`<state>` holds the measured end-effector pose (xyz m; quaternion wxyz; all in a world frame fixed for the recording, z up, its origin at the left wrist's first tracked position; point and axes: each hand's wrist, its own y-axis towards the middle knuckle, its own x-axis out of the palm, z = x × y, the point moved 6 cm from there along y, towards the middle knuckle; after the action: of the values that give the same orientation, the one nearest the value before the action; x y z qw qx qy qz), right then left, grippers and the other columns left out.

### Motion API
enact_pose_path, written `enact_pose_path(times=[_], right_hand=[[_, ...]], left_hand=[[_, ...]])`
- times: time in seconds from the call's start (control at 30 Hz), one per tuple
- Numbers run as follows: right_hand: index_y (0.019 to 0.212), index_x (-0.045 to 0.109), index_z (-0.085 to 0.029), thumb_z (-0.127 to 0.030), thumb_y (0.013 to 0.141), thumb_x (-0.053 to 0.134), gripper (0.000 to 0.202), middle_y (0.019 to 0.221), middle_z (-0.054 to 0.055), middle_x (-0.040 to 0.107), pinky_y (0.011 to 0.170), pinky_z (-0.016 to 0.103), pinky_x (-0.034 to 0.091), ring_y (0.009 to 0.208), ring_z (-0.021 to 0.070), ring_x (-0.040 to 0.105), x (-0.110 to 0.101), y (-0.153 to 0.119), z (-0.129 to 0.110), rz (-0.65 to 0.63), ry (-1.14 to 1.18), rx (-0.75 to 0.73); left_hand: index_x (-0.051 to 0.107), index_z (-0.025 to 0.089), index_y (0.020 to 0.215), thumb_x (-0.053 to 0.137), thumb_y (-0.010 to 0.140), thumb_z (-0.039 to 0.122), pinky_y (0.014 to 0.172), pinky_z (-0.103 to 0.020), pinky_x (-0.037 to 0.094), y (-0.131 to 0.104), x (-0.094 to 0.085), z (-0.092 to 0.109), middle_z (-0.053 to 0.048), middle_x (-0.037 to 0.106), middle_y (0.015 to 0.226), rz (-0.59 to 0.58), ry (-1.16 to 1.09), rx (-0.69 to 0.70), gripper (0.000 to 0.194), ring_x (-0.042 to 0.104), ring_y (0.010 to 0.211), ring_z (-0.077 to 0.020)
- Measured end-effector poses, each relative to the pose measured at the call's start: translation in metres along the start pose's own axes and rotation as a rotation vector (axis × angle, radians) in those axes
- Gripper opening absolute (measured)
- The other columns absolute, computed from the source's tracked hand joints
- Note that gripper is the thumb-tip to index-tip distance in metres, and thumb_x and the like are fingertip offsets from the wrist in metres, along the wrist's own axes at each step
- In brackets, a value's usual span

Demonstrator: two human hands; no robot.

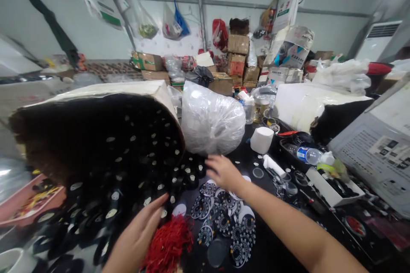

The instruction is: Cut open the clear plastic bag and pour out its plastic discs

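Two bare hands, left hand (137,239) and right hand (224,172), over one tipped cardboard box (96,94) spilling black discs (188,175) too many to count; roughly a dozen patterned discs (224,217), one red tassel bundle (168,243), one plastic bag (211,121), one water bottle (307,153), one white roll (262,140).

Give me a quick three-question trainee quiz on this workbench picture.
1. True or false: the right hand rests flat on the red tassels.
2. What is spilling from the tipped box? A) black discs B) bottles C) tape rolls
3. What lies just behind the right hand?

Key
1. False; it reaches over the patterned discs, and the left hand is beside the tassels.
2. A, black discs.
3. A clear plastic bag.
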<state>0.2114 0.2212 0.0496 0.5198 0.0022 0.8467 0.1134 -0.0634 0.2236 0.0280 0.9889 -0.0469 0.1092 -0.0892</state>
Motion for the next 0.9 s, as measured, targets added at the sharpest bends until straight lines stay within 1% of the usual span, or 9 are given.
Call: enact_pose_path(times=[0.07, 0.13, 0.2, 0.27, 0.37, 0.5, 0.6, 0.77, 0.9], right_hand=[[0.135, 0.054, -0.018, -0.025, 0.103, 0.034, 0.038, 0.142, 0.014, 0.052, 0.114, 0.041, 0.032, 0.134, 0.0205, 0.045, -0.021, 0.042, 0.019, 0.082, -0.008, 0.104], [0.128, 0.057, -0.017, -0.025, 0.101, 0.042, 0.032, 0.133, 0.014, 0.058, 0.106, 0.043, 0.041, 0.124, 0.0227, 0.053, -0.031, 0.073, 0.036, 0.098, -0.011, 0.171], [0.122, 0.059, -0.016, -0.03, 0.097, 0.054, 0.03, 0.124, 0.011, 0.062, 0.098, 0.045, 0.047, 0.114, 0.0237, 0.059, -0.033, 0.087, 0.05, 0.1, -0.015, 0.218], [0.117, 0.061, -0.015, -0.035, 0.095, 0.059, 0.03, 0.118, 0.009, 0.064, 0.093, 0.045, 0.05, 0.107, 0.0227, 0.062, -0.029, 0.088, 0.061, 0.101, -0.017, 0.244], [0.112, 0.063, -0.015, -0.036, 0.096, 0.058, 0.027, 0.113, 0.007, 0.066, 0.091, 0.043, 0.052, 0.102, 0.0205, 0.064, -0.026, 0.075, 0.073, 0.099, -0.016, 0.246], [0.111, 0.064, -0.014, -0.028, 0.096, 0.056, 0.021, 0.112, 0.008, 0.068, 0.091, 0.035, 0.049, 0.104, 0.0186, 0.063, -0.032, 0.055, 0.079, 0.102, -0.04, 0.215], [0.111, 0.064, -0.014, -0.023, 0.098, 0.049, 0.021, 0.114, 0.01, 0.067, 0.091, 0.031, 0.045, 0.108, 0.0187, 0.061, -0.043, 0.046, 0.074, 0.099, -0.103, 0.16], [0.107, 0.064, -0.015, -0.021, 0.099, 0.045, 0.022, 0.108, 0.011, 0.067, 0.093, 0.039, 0.041, 0.103, 0.0246, 0.062, -0.056, 0.054, 0.052, 0.009, -0.271, -0.011], [0.105, 0.062, -0.009, -0.012, 0.093, 0.048, 0.019, 0.106, 0.017, 0.067, 0.087, 0.041, 0.043, 0.097, 0.028, 0.063, -0.057, 0.069, 0.041, -0.096, -0.389, -0.112]], left_hand=[[0.073, 0.025, 0.108, 0.066, 0.082, 0.034, 0.116, -0.044, 0.033, 0.04, 0.059, 0.024, -0.007, 0.07, 0.122, -0.144, 0.064, 0.122, 0.029, 0.057, 0.125, -0.0293], [0.071, 0.022, 0.111, 0.06, 0.088, 0.03, 0.112, -0.043, 0.038, 0.084, 0.11, 0.042, -0.009, 0.07, 0.121, -0.148, 0.055, 0.172, 0.027, 0.061, 0.119, -0.0259], [0.067, 0.018, 0.114, 0.058, 0.091, 0.029, 0.108, -0.045, 0.042, 0.122, 0.148, 0.054, -0.011, 0.068, 0.124, -0.119, 0.051, 0.196, 0.027, 0.061, 0.118, -0.0239], [0.065, 0.016, 0.113, 0.06, 0.092, 0.031, 0.102, -0.049, 0.046, 0.148, 0.171, 0.057, -0.011, 0.066, 0.122, -0.085, 0.061, 0.197, 0.027, 0.062, 0.113, -0.0236], [0.065, 0.014, 0.109, 0.062, 0.091, 0.033, 0.095, -0.047, 0.051, 0.161, 0.187, 0.05, -0.009, 0.066, 0.114, -0.05, 0.08, 0.191, 0.025, 0.063, 0.105, -0.0223], [0.064, 0.014, 0.106, 0.062, 0.091, 0.032, 0.09, -0.044, 0.053, 0.152, 0.2, 0.036, -0.007, 0.067, 0.107, -0.018, 0.08, 0.219, 0.023, 0.064, 0.099, -0.0205], [0.064, 0.015, 0.105, 0.062, 0.091, 0.032, 0.09, -0.044, 0.052, 0.144, 0.206, 0.03, -0.007, 0.067, 0.105, 0.024, 0.066, 0.245, 0.022, 0.064, 0.097, -0.0199], [0.061, 0.014, 0.109, 0.061, 0.091, 0.031, 0.09, -0.043, 0.052, 0.139, 0.211, 0.033, -0.007, 0.066, 0.106, 0.071, 0.057, 0.308, 0.024, 0.064, 0.098, -0.0204], [0.063, 0.015, 0.104, 0.063, 0.09, 0.03, 0.093, -0.045, 0.049, 0.138, 0.212, 0.044, -0.006, 0.066, 0.102, 0.074, 0.121, 0.342, 0.021, 0.062, 0.098, -0.021]])
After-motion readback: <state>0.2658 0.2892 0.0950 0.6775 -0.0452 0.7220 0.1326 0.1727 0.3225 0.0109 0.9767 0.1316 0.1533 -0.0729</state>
